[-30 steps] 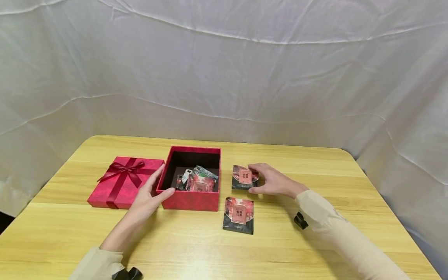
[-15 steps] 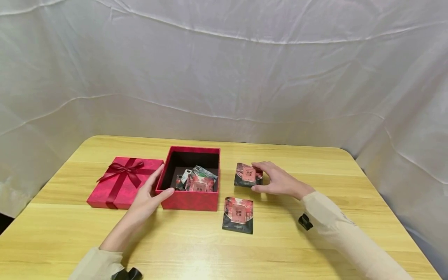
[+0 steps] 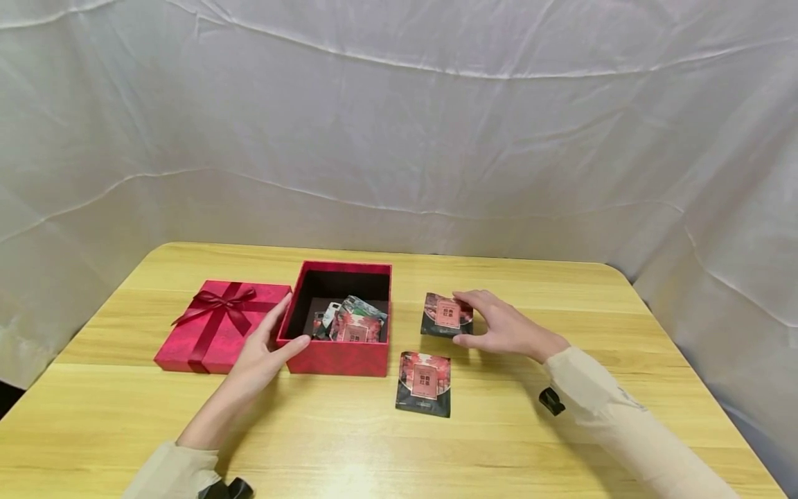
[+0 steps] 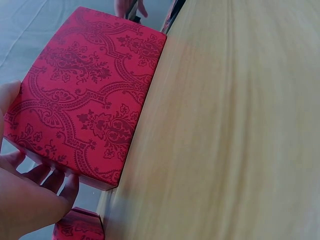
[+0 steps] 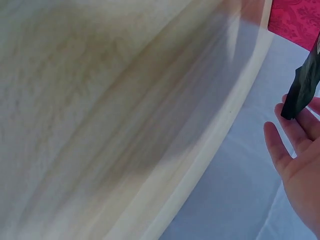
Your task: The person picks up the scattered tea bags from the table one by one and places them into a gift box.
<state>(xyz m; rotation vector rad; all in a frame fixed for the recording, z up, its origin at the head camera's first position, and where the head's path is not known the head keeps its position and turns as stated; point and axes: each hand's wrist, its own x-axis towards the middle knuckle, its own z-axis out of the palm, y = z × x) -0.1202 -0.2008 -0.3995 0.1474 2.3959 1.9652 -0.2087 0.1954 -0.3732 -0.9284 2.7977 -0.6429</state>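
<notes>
My right hand [image 3: 503,331] pinches a black-and-red tea sachet [image 3: 444,316] by its right edge, tilted over the table to the right of the box. The right wrist view catches the sachet's dark edge [image 5: 301,90] between thumb and fingers. My left hand [image 3: 257,359] grips the near left corner of an open red gift box [image 3: 339,360], thumb at the front rim and fingers along the left side. Inside the box several sachets [image 3: 360,324] lie overlapping, one with a green patch. Another tea sachet [image 3: 424,385] lies flat on the table, label up.
The red box lid [image 3: 219,326] with its dark ribbon bow lies left of the box, partly behind my left hand. A pale wood table [image 3: 530,443] carries everything. White cloth [image 3: 399,125] hangs behind and at both sides.
The right hand has shifted a little to the right with the tea sachet. The left hand, the box and the flat sachet have stayed in place.
</notes>
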